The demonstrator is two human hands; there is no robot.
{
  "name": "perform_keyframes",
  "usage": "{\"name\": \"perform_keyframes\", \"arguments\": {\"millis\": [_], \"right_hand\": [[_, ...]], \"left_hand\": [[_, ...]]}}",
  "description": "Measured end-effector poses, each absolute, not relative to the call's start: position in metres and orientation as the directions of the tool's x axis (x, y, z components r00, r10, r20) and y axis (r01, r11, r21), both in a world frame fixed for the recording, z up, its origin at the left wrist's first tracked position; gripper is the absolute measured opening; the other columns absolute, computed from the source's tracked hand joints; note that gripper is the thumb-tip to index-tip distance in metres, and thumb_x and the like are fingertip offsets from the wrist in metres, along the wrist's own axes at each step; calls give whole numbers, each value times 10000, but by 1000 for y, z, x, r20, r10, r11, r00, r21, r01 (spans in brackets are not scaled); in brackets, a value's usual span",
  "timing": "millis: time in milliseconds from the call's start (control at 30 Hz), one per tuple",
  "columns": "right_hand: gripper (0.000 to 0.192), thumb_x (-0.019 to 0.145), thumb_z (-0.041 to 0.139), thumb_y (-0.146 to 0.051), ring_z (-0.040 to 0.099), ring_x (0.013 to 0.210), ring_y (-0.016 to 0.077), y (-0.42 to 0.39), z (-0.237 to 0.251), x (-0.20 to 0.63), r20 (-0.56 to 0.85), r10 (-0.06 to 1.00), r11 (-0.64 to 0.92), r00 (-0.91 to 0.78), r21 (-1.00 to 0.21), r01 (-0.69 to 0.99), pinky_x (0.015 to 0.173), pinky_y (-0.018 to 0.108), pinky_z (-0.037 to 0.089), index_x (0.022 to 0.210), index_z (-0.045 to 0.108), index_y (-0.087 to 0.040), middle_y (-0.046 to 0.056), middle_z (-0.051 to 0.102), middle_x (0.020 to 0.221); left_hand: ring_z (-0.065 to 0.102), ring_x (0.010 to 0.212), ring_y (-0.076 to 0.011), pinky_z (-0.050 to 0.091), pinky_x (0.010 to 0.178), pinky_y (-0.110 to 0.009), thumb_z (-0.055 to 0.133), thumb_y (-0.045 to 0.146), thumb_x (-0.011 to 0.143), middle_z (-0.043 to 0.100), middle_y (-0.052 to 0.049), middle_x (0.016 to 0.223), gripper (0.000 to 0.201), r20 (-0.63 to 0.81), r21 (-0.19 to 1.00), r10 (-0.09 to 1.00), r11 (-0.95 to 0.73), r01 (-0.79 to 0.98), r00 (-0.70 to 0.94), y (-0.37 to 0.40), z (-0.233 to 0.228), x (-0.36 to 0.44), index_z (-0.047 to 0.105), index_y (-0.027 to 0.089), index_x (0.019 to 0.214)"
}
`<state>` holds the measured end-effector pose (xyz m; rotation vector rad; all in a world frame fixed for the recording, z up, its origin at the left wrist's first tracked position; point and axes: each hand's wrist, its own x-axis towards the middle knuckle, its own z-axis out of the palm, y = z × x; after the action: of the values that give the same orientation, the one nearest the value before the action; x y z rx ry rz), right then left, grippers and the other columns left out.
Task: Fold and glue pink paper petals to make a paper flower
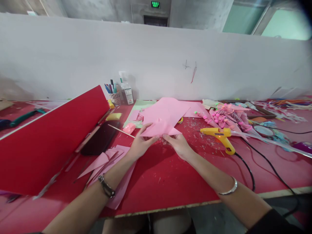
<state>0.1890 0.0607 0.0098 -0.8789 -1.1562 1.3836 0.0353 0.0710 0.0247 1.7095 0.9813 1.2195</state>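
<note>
Between my two hands is a folded piece of pink paper (162,127), held up over the red table. My left hand (141,142) grips its left side, with the thumb along the lower edge. Fingers of my right hand (177,143) pinch the lower right edge. Behind it lie large sheets of pink paper (168,109), partly hidden by the held piece. To the left, folded pink paper pieces (107,161) rest on a stack beside my left forearm. A yellow glue gun (219,133) lies to the right of my right hand.
A red board (53,139) leans on the left beside a black phone (99,139). A pen cup (114,97) and a clear bottle (127,92) stand at the back. Pink decorated pieces (221,115) pile up at right. The glue gun's black cord (247,165) trails over the front edge.
</note>
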Motion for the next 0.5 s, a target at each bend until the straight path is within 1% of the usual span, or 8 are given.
{"name": "perform_keyframes", "arguments": {"millis": [67,100,133,167,233,333,500], "right_hand": [[154,671,633,-307,538,588,104,60,11,189,113,980,67,-162,-961,-267,576,249,430,709,621,-158,9,603,631],[150,674,630,-304,536,588,104,59,11,189,124,978,77,-167,-962,-261,574,249,427,704,620,-158,7,600,628],[144,673,630,-301,531,582,102,59,12,189,130,978,87,-164,-964,-251,573,250,424,696,619,-159,3,596,622],[139,670,632,-299,524,573,98,58,12,189,136,978,96,-155,-966,-240,573,251,422,686,617,-161,-2,591,617],[127,663,638,-293,512,562,93,58,13,189,146,981,114,-129,-968,-225,581,253,422,672,612,-168,-10,585,613],[127,674,626,-294,516,569,96,58,13,191,144,979,111,-147,-970,-217,592,260,424,682,610,-168,-8,586,617],[140,678,616,-289,524,560,98,58,15,192,137,977,107,-161,-977,-182,588,266,429,687,604,-150,1,591,608]], "left_hand": [[575,718,-147,463,697,-257,587,316,702,628,-25,762,201,291,929,909,-342,138,297,69,27,38,578,139,797],[576,677,-147,467,679,-260,569,320,713,626,-19,686,183,263,934,909,-324,152,323,68,28,39,579,139,695],[575,638,-146,469,661,-262,553,323,721,618,-14,625,206,237,937,911,-307,170,337,67,30,40,571,143,624],[572,604,-144,470,645,-263,542,325,726,609,-9,581,227,216,938,916,-291,189,336,67,32,40,565,147,588],[567,556,-138,471,618,-259,538,326,725,598,-2,539,233,188,941,933,-261,215,307,66,35,41,567,151,575],[558,504,-129,467,574,-246,539,333,724,586,2,499,238,149,944,949,-220,244,278,66,37,39,568,148,576],[544,472,-113,455,530,-221,547,338,721,574,8,467,245,151,949,940,-225,221,307,68,37,35,576,136,586]]}}
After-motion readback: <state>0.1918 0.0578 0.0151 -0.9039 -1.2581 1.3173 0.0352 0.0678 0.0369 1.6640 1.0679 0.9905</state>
